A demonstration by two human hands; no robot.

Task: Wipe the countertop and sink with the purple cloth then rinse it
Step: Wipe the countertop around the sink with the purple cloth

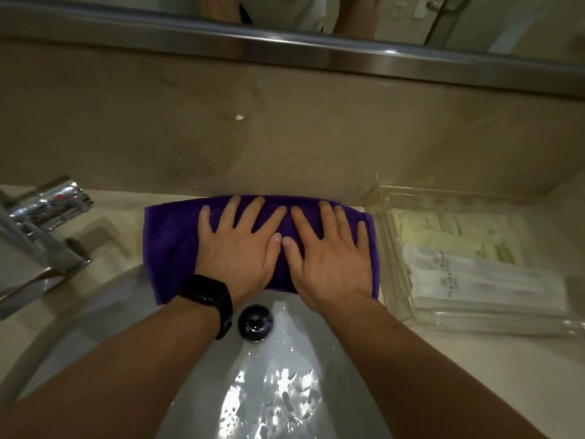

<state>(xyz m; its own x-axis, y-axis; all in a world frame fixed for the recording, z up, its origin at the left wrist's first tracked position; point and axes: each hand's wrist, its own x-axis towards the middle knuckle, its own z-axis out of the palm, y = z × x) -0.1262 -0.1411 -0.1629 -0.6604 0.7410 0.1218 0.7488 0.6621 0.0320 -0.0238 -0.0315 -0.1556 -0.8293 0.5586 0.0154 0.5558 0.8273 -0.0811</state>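
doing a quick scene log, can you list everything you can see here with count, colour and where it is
purple cloth: one, purple, flat on the countertop behind the sink, its near edge over the basin rim
sink: one, white, wet, centre foreground
drain plug: one, dark, in the basin just below the cloth
faucet: one, chrome, far left on the countertop
countertop: one, beige, around the sink
clear tray: one, transparent, right of the cloth, holding pale packets
mirror frame: one, silver, along the top
watch: one, black, on the left wrist
left hand: one, flat on the cloth
right hand: one, flat on the cloth beside the left
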